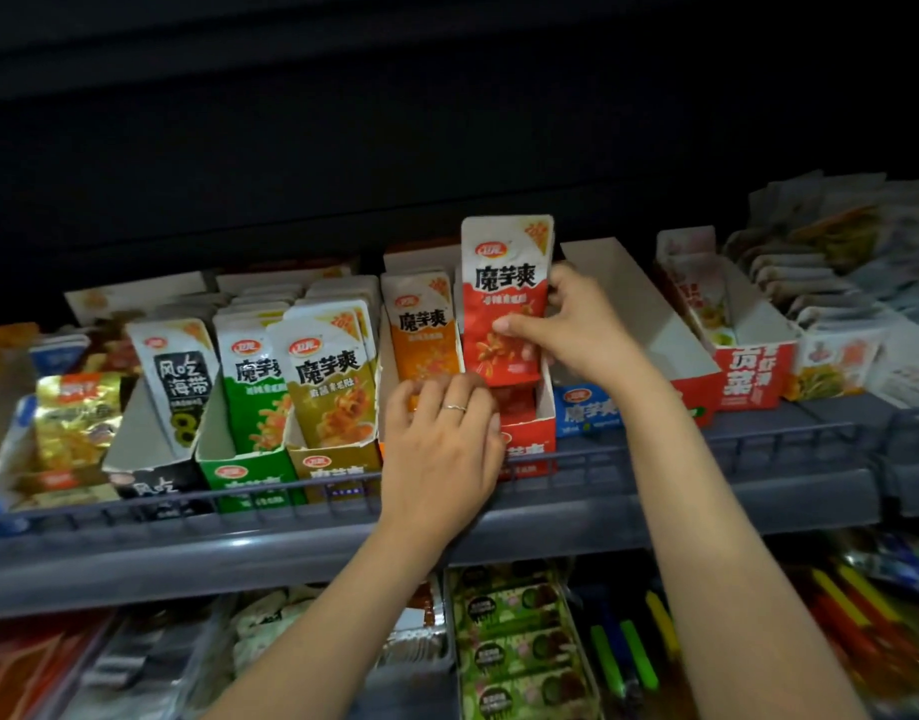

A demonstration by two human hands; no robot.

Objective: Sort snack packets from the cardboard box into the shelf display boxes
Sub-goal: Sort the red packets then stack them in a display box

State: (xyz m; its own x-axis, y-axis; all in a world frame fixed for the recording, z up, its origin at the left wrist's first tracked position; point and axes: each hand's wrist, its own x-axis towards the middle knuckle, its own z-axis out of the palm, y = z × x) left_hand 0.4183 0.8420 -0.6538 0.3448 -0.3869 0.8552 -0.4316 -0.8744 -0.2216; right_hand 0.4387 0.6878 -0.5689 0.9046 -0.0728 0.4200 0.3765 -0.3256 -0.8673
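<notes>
The right hand (577,324) has its grip closed on a red packet (504,298), thumb across the printed front and fingers behind. It holds the packet upright with its lower edge just inside the red box (530,449) on the shelf (187,543). The upright hold looks chosen so the packet can slide straight down with its label facing out, like the orange packet (423,330) next door. The left hand (442,439) lies over the front of the shelf boxes, where the orange and red ones meet, with its fingers bent over their front lip. It is probably steadying the light card so it does not shift as the packet goes in. Whether that grip truly clasps the lip or only rests there I cannot tell. The red box looks nearly empty at the front, so the colour match is right. The cardboard box is out of view.
</notes>
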